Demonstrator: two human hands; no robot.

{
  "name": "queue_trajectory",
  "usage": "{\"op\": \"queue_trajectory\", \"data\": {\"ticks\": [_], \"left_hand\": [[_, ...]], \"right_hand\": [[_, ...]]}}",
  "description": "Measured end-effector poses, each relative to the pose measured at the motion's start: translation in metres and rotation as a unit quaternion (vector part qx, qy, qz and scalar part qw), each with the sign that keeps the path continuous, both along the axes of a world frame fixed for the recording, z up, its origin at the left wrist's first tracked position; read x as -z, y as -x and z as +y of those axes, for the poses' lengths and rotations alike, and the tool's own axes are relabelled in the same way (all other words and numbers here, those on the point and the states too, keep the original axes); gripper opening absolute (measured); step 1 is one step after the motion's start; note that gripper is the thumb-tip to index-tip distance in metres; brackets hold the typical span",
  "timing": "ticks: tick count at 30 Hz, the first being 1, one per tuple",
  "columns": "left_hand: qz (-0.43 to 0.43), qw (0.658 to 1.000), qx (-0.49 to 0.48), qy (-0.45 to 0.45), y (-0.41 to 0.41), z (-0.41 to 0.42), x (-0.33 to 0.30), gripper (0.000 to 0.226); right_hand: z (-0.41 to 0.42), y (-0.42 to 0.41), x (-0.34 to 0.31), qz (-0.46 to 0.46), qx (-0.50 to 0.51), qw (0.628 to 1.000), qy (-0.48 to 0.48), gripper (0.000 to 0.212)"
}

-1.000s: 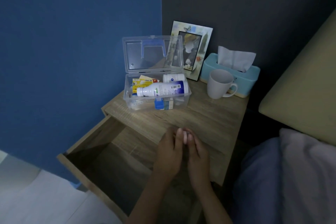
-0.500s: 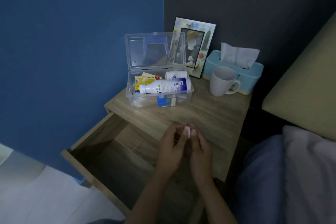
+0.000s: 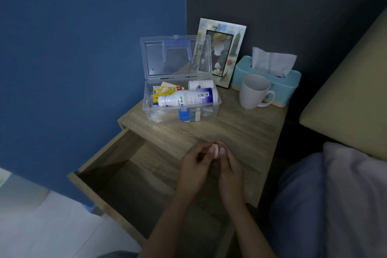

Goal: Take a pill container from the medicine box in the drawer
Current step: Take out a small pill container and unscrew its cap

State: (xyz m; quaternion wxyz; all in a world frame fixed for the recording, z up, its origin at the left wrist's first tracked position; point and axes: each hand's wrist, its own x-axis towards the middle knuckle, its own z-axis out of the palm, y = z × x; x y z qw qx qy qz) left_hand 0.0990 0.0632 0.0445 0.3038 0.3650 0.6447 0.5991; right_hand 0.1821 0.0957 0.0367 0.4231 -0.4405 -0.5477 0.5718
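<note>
A clear plastic medicine box point(image 3: 217, 105) stands open on the wooden nightstand point(image 3: 234, 132), lid upright. Inside lie a white bottle with a blue label point(image 3: 186, 97), a smaller white bottle point(image 3: 200, 84) and yellow packets. Below, the drawer point(image 3: 134, 182) is pulled out and looks dark inside. Over the nightstand's front edge my left hand point(image 3: 193, 168) and my right hand point(image 3: 229, 170) meet, both pinching a small pale pink container point(image 3: 215, 150) between the fingertips. Most of it is hidden by the fingers.
A white mug point(image 3: 254, 91), a light blue tissue box point(image 3: 270, 78) and a picture frame point(image 3: 222, 52) stand at the back of the nightstand. A blue wall is on the left. A bed with a beige headboard point(image 3: 347, 94) and blanket is on the right.
The view shifted slightly. My hands stayed together at the nightstand's front edge, and the small pale container between the fingertips has become more visible.
</note>
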Motion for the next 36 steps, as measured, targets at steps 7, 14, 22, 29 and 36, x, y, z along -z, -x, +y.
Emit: {"op": "queue_trajectory", "data": {"ticks": [7,14,22,29,36], "left_hand": [[-0.024,0.995,-0.017,0.091,-0.001,0.003,0.0,0.028],[-0.098,0.992,-0.014,0.081,0.001,0.005,-0.001,0.021],[-0.1,0.989,-0.004,0.11,0.0,0.006,-0.004,0.032],[-0.202,0.974,0.008,0.099,0.002,0.008,-0.006,0.03],[-0.363,0.929,0.071,0.021,0.005,0.007,-0.003,0.018]], "right_hand": [[0.001,-0.001,0.004,-0.023,-0.034,0.999,-0.007,0.033],[0.003,-0.002,0.007,-0.015,-0.044,0.999,-0.006,0.032],[0.005,-0.005,0.008,-0.003,-0.049,0.999,-0.006,0.031],[0.009,-0.013,0.004,0.046,-0.042,0.998,0.028,0.028],[0.021,-0.017,0.0,0.171,-0.03,0.977,0.125,0.034]]}}
